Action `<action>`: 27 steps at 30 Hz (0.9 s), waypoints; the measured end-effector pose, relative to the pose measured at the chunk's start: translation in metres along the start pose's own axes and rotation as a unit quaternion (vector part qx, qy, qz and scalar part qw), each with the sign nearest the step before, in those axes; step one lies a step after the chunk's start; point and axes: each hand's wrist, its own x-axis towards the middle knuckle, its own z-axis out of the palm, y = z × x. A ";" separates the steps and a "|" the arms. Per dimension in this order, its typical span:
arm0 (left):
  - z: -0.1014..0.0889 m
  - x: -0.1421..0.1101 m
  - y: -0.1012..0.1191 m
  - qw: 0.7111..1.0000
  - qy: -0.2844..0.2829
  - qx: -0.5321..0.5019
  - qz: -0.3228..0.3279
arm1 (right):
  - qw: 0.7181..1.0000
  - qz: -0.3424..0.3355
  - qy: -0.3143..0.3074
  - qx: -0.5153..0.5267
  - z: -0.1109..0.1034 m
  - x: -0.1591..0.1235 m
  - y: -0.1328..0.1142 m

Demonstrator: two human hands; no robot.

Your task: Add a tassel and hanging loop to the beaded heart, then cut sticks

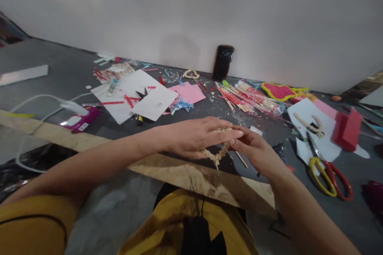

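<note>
My left hand [194,137] lies over the top of a beige, bumpy, beaded-looking ring [220,154], its fingers closed on the left and upper side. At the ring's right side, my right hand [254,149] pinches it between thumb and fingers. The ring seems to come to a point at the bottom, where a short pale end hangs down. My fingers hide its upper right part. Both hands are above the table's front edge. A thin stick [241,159] lies just below my right hand.
A similar beige ring [190,74] lies near the wall, left of a phone [223,63] leaning there. White paper [155,103], pink paper [191,92] and patterned sticks [236,97] cover the middle. Scissors [324,171] lie right; a purple glue-gun-like tool [85,118] with white cable lies left.
</note>
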 end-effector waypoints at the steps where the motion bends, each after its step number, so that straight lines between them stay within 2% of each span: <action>1: -0.006 0.003 0.001 1.000 -0.005 0.004 0.009 | 1.000 0.007 0.005 0.011 0.000 0.001 -0.002; 4: -0.020 0.007 -0.001 1.000 0.007 0.013 0.015 | 0.998 0.020 0.024 0.060 0.000 0.001 -0.003; 6: -0.023 0.006 -0.004 0.999 0.040 0.004 -0.001 | 0.992 0.022 0.054 0.108 0.000 -0.002 -0.004; 9: -0.013 0.005 -0.007 0.980 0.165 -0.075 -0.080 | 0.977 0.013 0.124 0.172 -0.003 -0.005 -0.009; 11: 0.003 0.006 -0.005 0.925 0.283 -0.195 -0.162 | 0.965 -0.016 0.169 0.202 -0.005 -0.007 -0.014; 12: 0.013 0.008 -0.003 0.887 0.312 -0.280 -0.196 | 0.959 -0.033 0.186 0.211 -0.006 -0.007 -0.017; 15: 0.040 0.016 0.007 0.780 0.286 -0.491 -0.263 | 0.947 -0.073 0.215 0.225 -0.008 -0.008 -0.024; 18: 0.055 0.027 0.019 0.706 0.297 -0.585 -0.266 | 0.943 -0.085 0.227 0.229 -0.008 -0.008 -0.029; 22: 0.058 0.038 0.029 0.652 0.350 -0.618 -0.266 | 0.943 -0.092 0.232 0.220 -0.006 -0.010 -0.031; 27: 0.059 0.042 0.035 0.621 0.369 -0.636 -0.270 | 0.944 -0.094 0.233 0.216 -0.005 -0.012 -0.032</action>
